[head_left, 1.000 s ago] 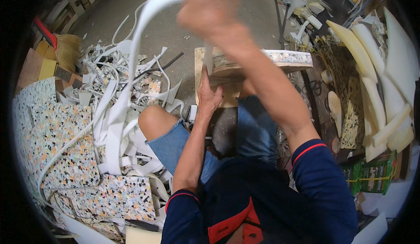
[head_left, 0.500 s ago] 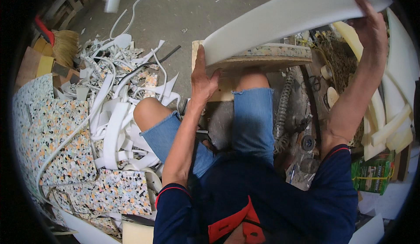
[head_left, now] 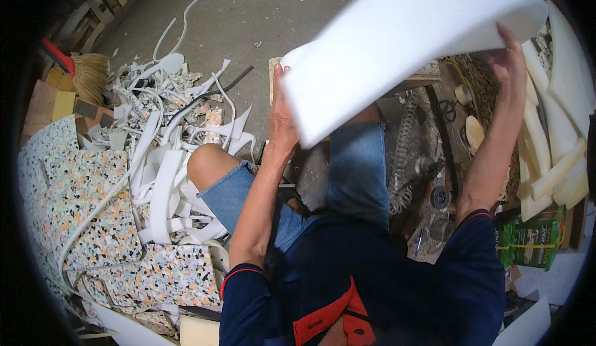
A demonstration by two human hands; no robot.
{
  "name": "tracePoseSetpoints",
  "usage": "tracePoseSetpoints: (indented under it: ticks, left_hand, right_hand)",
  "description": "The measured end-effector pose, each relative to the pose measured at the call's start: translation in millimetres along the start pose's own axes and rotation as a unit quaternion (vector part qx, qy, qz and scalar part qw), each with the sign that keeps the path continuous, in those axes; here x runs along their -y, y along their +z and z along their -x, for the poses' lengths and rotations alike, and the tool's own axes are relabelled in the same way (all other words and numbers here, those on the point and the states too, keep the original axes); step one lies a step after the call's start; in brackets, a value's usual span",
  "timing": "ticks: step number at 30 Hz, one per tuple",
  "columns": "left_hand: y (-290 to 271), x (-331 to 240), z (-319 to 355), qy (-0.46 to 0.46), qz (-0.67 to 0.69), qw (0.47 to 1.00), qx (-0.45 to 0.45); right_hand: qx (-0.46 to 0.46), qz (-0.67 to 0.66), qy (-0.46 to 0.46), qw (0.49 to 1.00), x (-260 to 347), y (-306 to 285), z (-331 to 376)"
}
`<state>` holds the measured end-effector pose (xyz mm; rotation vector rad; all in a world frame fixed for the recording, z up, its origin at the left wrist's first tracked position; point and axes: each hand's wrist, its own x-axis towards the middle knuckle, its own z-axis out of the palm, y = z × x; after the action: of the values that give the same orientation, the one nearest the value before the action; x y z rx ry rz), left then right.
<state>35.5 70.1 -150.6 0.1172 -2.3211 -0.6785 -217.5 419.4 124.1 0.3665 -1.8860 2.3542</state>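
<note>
A long white foam sheet [head_left: 397, 48] is stretched between my hands, its broad face tilted toward me and its far right end curling over. My left hand [head_left: 284, 116] grips the near left end, with fingertips showing along the edge. At the other end, my right hand [head_left: 509, 60] has its fingers round the lower edge. Beneath the sheet, by my knees, is a wooden board [head_left: 423, 78], now mostly hidden.
White foam offcuts [head_left: 164, 191] and speckled foam slabs [head_left: 93, 203] pile up on the left, near a broom [head_left: 92, 76]. On the right are a coiled hose [head_left: 402, 153], a black tape roll [head_left: 440, 197], yellowish foam strips [head_left: 540, 141] and green packets [head_left: 537, 240].
The foam sheet has turned so its broad face shows, and its left end has swung down nearer to me. My right hand has moved slightly left and down.
</note>
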Motion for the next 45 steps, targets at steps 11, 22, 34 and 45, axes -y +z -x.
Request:
tracePoseSetpoints:
  ticks: [11,22,34,45]
  left_hand:
    - [-21.9,-22.6,-20.6,0.059,-0.04,0.997,-0.002]
    - [-33.2,-31.9,-34.0,0.125,-0.074,0.989,0.016]
    - [-28.6,-25.7,-70.4,0.206,-0.194,0.954,0.104]
    - [-38.7,-35.7,-87.7,0.228,-0.207,0.937,0.163]
  right_hand:
    - [-0.093,-0.246,0.142,0.954,-86.9,-112.7,-95.8]
    - [0.047,-0.312,0.054,0.947,-103.2,-154.4,-105.6]
    - [0.028,-0.194,0.035,0.98,-53.5,-186.4,-119.7]
    - [0.005,0.091,-0.042,0.995,-77.1,-185.0,-119.0]
